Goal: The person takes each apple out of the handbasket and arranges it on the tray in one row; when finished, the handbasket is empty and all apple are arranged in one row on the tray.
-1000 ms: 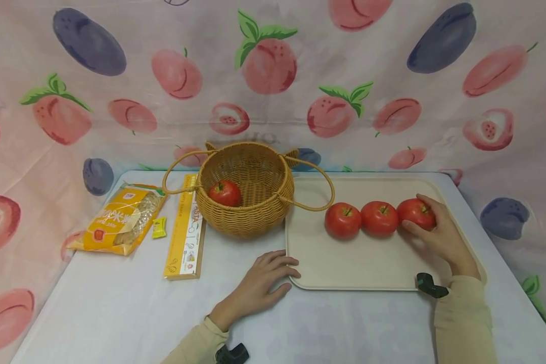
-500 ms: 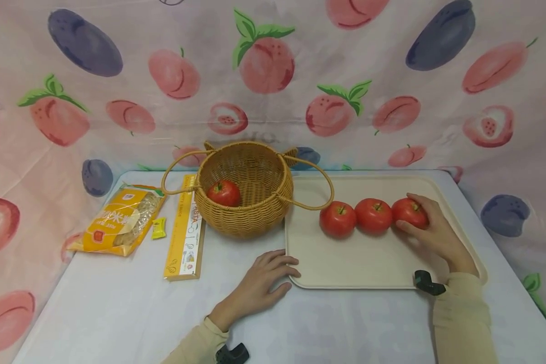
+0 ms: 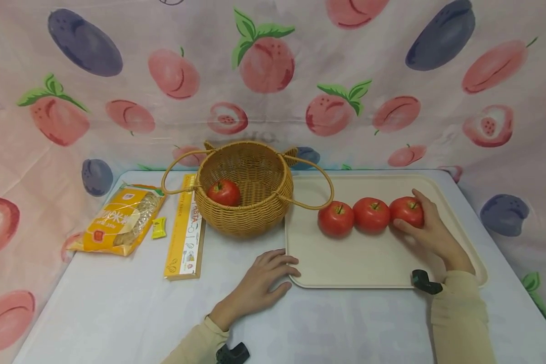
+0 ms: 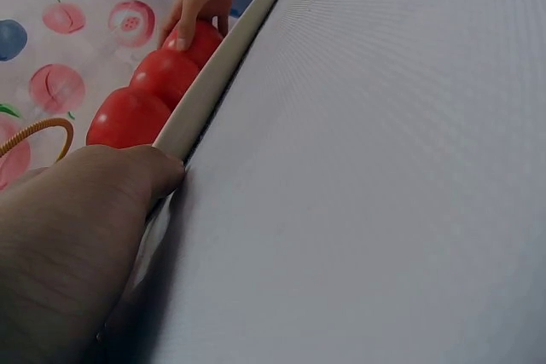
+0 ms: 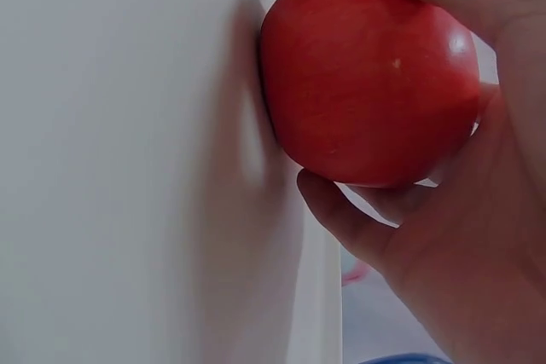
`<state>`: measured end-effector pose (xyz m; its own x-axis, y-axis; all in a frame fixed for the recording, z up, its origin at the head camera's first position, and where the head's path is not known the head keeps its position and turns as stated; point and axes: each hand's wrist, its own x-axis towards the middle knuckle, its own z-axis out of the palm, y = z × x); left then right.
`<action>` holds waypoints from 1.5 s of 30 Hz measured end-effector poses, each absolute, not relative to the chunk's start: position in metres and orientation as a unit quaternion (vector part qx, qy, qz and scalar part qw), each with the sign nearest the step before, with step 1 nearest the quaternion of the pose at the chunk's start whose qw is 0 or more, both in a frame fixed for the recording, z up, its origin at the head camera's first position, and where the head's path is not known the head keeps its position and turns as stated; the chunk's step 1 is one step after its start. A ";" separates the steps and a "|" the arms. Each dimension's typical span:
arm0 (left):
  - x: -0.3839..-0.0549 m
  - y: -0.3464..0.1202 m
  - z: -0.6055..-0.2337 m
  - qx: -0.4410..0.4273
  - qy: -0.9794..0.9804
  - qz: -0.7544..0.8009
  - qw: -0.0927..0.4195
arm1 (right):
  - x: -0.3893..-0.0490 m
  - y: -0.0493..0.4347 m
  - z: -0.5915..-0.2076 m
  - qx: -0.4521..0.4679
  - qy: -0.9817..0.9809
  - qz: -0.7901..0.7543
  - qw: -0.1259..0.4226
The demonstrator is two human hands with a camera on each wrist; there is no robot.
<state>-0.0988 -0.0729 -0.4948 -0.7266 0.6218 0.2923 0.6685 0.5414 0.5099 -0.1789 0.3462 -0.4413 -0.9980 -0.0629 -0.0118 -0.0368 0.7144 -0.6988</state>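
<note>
the right hand (image 3: 433, 235) pinches the end apple (image 3: 406, 211) between thumb and fingers, on the tray (image 3: 346, 268), just beside two more apples (image 3: 371, 215). the left hand (image 3: 263, 283) lies loosely spread, at the tray's near corner. to me, a light, level grip seems best, so the others do not roll.

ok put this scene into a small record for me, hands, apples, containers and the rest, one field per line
right hand: curled around the rightmost apple
left hand: fingers at the near left corner of the tray
on tray: three apples in a row
basket: one apple inside
left of basket: box, small yellow packet, bag
backdrop: printed with fruit
</note>
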 end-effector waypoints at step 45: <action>-0.098 -0.074 -0.496 -0.368 -0.877 -0.308 0.035 | -0.185 0.259 -0.399 -0.210 0.864 -0.429 -0.158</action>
